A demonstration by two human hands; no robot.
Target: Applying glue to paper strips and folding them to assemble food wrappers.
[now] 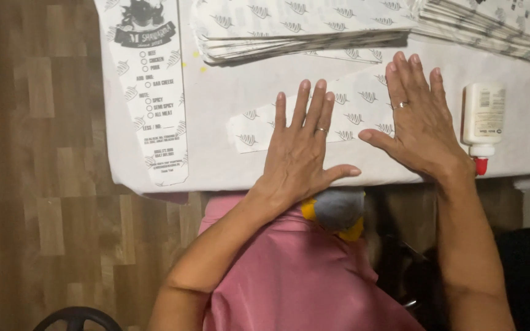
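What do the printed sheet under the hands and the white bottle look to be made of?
Printed sheet: thin matte paper, going by its flat lie and sharp edges under the left hand and right hand. White bottle: probably smooth plastic with a faint sheen and a red nozzle.

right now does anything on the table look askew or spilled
Nothing spilled. The glue bottle lies on its side by the right hand, cap towards the table's edge. Both hands press the paper wrapper flat; left hand.
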